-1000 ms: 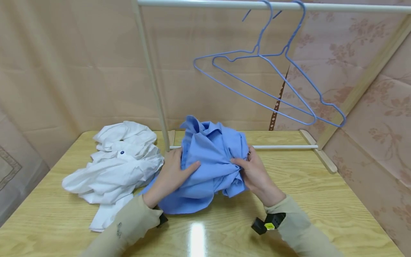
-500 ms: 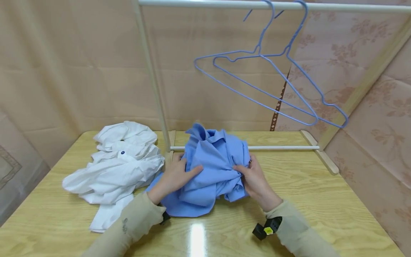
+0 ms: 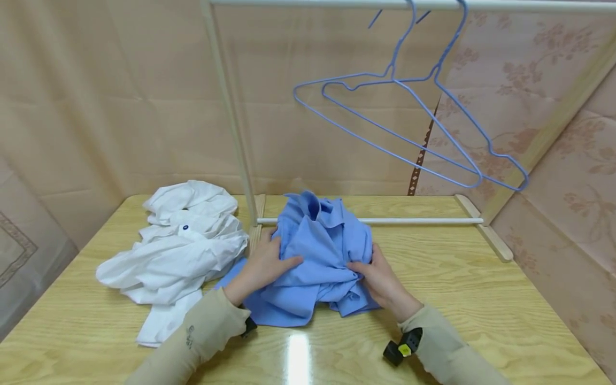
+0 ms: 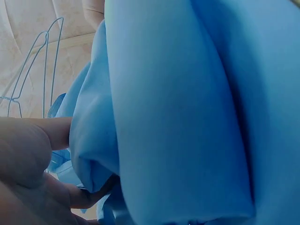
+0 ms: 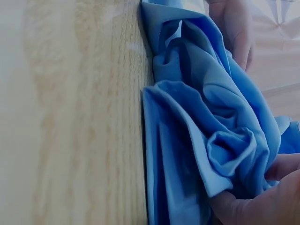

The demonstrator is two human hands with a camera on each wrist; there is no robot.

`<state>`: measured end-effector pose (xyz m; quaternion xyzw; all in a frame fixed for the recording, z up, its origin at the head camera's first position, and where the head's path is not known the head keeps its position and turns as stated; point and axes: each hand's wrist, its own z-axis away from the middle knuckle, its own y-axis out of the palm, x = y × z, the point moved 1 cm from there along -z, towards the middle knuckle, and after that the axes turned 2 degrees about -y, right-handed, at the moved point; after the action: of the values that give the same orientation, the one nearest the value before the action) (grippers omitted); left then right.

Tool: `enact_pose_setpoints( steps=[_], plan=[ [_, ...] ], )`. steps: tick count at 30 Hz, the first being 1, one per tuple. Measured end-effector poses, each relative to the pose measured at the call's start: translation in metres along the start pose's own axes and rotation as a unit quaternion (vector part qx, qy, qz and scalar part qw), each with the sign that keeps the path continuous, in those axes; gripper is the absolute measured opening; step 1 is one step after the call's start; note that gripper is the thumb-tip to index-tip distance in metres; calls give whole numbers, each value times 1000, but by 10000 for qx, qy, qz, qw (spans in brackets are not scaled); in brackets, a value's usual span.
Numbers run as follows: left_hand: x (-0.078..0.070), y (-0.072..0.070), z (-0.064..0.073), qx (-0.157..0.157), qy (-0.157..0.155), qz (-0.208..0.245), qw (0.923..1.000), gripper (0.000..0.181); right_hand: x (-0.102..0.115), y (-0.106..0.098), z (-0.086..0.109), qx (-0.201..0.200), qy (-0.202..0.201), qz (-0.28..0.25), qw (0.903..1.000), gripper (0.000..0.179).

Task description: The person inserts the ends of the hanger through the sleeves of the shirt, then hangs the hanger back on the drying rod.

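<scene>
A crumpled blue shirt (image 3: 317, 256) is bunched in the middle of the wooden table, its collar-like fold standing up at the far side. My left hand (image 3: 262, 267) holds its left side, thumb on top and the other fingers partly hidden by cloth. On the right side, my right hand (image 3: 382, 275) pinches a gathered fold between thumb and fingers. Folds of the shirt (image 4: 168, 112) fill most of the left wrist view, with left fingers (image 4: 58, 133) against them. In the right wrist view, the shirt's lower folds (image 5: 187, 140) lie along the tabletop (image 5: 84, 117).
A crumpled white shirt (image 3: 178, 256) lies on the table at left. Behind the blue shirt stands a rack with a white top rail (image 3: 308, 3) and a low crossbar (image 3: 418, 221). Two blue wire hangers (image 3: 394, 80) hang from the rail, above and to the right.
Both hands have lowered the blue shirt and drawn it slightly nearer; its loose lower folds now spread on the table. Both keep their hold. The white shirt stays put.
</scene>
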<state>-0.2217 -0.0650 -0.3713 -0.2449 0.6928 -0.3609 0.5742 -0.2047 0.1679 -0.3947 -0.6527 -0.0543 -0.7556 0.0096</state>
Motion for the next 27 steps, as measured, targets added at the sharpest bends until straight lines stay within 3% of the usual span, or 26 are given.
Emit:
enact_pose_setpoints(
  steps=[6, 10, 14, 22, 27],
  plan=[
    [-1, 0, 0, -147, 142, -73, 9998, 65, -6, 4, 5, 200, 535, 72, 9983, 71],
    [-5, -4, 2, -462, 296, -143, 9984, 54, -11, 10, 8, 392, 670, -72, 9970, 74],
    [-8, -7, 3, -840, 532, -252, 9947, 37, -14, 15, 11, 418, 663, -233, 9966, 75],
    [-7, -8, 2, -1110, 722, -396, 9904, 26, -16, 25, 20, 404, 488, -675, 9957, 81],
    [-9, -11, 3, -1317, 881, -192, 9872, 23, -16, 26, 19, 130, 248, -462, 9985, 83]
  ],
)
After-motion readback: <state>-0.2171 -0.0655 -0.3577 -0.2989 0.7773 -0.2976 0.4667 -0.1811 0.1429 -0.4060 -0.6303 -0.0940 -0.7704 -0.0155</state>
